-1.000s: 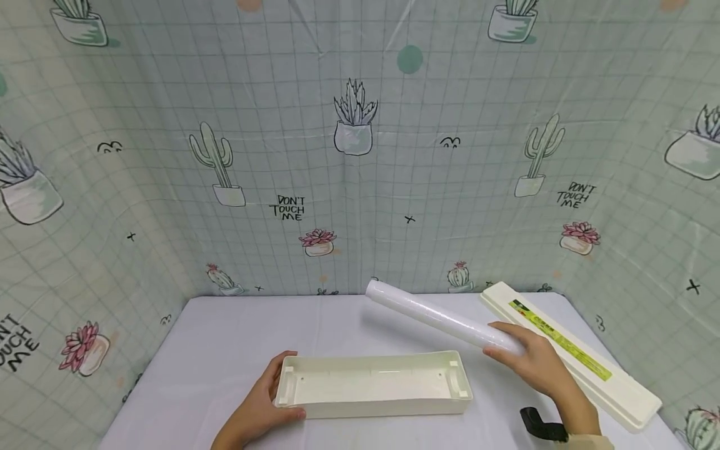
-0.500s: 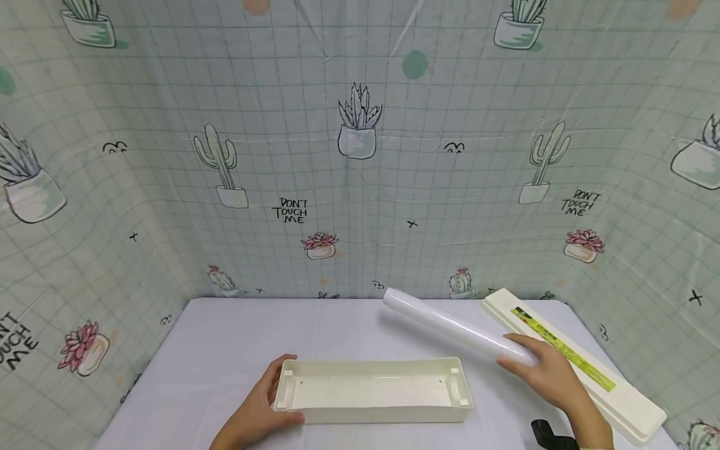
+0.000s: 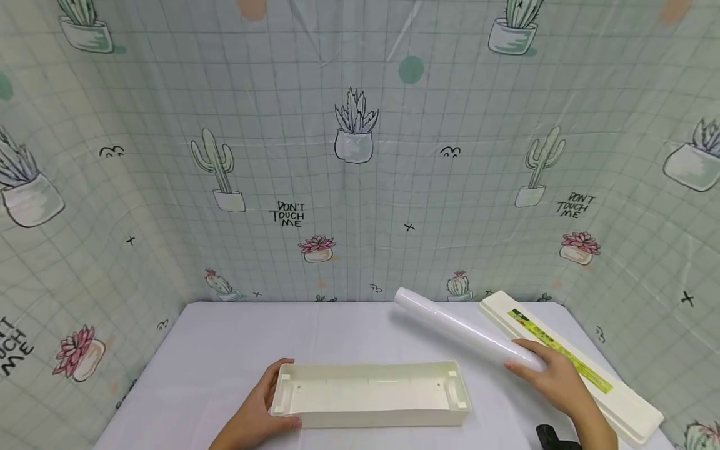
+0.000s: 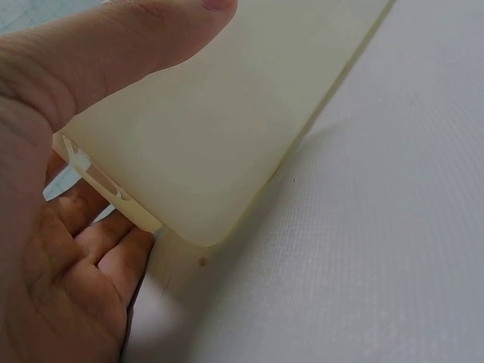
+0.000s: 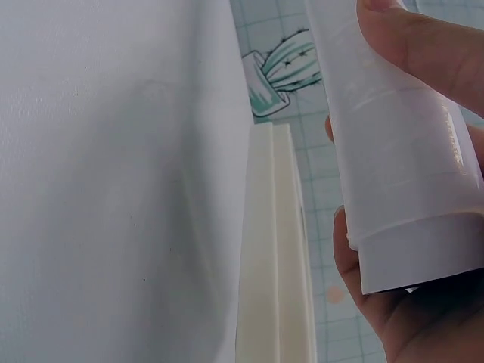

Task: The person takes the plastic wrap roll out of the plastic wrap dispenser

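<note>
My left hand (image 3: 257,409) grips the left end of a long cream plastic box (image 3: 377,419), thumb on its front wall and fingers behind the end. The box stands open-topped on the table, its inside bare. In the left wrist view the thumb lies across the box wall (image 4: 204,151). My right hand (image 3: 559,381) holds a roll of clear plastic wrap (image 3: 455,324) near its right end, and the roll slants up to the left above the table. The right wrist view shows fingers and thumb round the roll (image 5: 401,151), its white core end sticking out.
A long cream lid (image 3: 630,403) with a yellow-green label lies slanted at the right of the white table (image 3: 225,337), behind my right hand. A black strap piece (image 3: 554,437) shows by the right wrist. Cactus-print cloth (image 3: 360,187) hangs round the table's back and sides.
My right hand has drawn the plastic wrap roll to the right and slightly toward me. My left hand keeps its grip on the box. The whole view has shifted slightly.
</note>
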Demonstrator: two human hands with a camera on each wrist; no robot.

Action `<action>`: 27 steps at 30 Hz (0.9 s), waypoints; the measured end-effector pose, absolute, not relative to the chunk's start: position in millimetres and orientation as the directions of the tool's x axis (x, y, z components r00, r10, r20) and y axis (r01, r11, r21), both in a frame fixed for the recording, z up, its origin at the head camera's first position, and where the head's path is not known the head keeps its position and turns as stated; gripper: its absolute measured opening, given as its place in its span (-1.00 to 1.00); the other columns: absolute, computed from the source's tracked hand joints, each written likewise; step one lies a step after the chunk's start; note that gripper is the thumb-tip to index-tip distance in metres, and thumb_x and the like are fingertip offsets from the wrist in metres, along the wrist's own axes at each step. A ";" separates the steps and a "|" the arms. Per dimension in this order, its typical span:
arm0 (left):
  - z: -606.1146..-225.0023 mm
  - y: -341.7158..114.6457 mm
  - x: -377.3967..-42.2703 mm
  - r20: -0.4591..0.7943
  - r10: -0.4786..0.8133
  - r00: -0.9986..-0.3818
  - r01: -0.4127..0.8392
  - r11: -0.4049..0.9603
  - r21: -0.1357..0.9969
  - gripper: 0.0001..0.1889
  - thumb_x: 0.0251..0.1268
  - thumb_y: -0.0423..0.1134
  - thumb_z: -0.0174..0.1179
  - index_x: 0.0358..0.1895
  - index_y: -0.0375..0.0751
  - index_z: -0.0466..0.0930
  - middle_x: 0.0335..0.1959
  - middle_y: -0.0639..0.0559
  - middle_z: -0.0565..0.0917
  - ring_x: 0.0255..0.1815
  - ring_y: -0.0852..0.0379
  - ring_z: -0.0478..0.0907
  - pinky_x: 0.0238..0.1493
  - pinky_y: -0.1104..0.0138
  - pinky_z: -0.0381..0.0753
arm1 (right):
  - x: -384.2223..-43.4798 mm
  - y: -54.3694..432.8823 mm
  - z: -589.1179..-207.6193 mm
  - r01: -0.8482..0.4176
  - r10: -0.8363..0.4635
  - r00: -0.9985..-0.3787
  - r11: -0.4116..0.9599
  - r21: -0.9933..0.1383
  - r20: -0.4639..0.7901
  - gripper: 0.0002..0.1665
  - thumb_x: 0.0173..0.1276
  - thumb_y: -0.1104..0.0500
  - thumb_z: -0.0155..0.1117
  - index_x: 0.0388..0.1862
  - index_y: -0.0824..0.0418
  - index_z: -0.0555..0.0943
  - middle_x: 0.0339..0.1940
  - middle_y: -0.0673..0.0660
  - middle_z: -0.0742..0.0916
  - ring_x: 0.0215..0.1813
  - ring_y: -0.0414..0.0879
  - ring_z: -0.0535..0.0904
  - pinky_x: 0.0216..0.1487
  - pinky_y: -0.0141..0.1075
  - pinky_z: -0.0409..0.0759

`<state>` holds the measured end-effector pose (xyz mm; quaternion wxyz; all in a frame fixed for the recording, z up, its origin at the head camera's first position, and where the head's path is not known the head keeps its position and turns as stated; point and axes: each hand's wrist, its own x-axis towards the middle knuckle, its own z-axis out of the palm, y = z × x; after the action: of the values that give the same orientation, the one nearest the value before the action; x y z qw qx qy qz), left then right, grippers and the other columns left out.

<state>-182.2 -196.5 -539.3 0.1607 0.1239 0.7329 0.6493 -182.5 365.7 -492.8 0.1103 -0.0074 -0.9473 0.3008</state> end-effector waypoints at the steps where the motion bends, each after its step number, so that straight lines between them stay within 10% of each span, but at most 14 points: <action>1: -539.4 -196.6 -181.8 -0.075 0.392 -0.917 -0.030 0.121 0.992 0.13 0.07 -0.37 0.56 0.62 -0.13 -0.05 0.53 -0.27 0.27 0.33 0.27 0.48 0.22 0.47 0.52 | -182.6 365.9 -493.1 -0.052 0.081 -0.975 0.818 -0.573 0.205 -0.28 0.22 -0.16 0.57 0.24 0.20 0.68 0.18 0.40 0.71 0.14 0.23 0.62 -0.11 -0.16 0.57; 14: -539.9 -195.7 -181.9 -0.051 0.398 -0.916 -0.001 0.126 0.992 0.12 0.06 -0.37 0.56 0.62 -0.15 -0.04 0.51 -0.27 0.31 0.35 0.16 0.50 0.22 0.45 0.52 | -177.6 374.5 -498.7 -0.018 0.127 -0.968 0.822 -0.569 0.214 -0.32 0.18 -0.15 0.60 0.20 0.16 0.70 0.15 0.38 0.73 0.02 -0.03 0.60 -0.15 -0.36 0.47; 27: -540.2 -196.9 -180.5 -0.076 0.383 -0.920 -0.029 0.129 0.991 0.14 0.07 -0.35 0.57 0.63 -0.12 -0.06 0.53 -0.25 0.28 0.34 0.23 0.49 0.22 0.48 0.50 | -179.6 379.6 -504.0 0.003 0.131 -0.975 0.812 -0.583 0.178 -0.26 0.20 -0.15 0.59 0.24 0.25 0.66 0.16 0.50 0.69 0.05 0.18 0.62 -0.18 -0.29 0.51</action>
<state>-180.5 -196.9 -540.2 0.1587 0.1208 0.7344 0.6488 -179.6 379.6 -504.0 0.1055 -0.0353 -0.9461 0.3043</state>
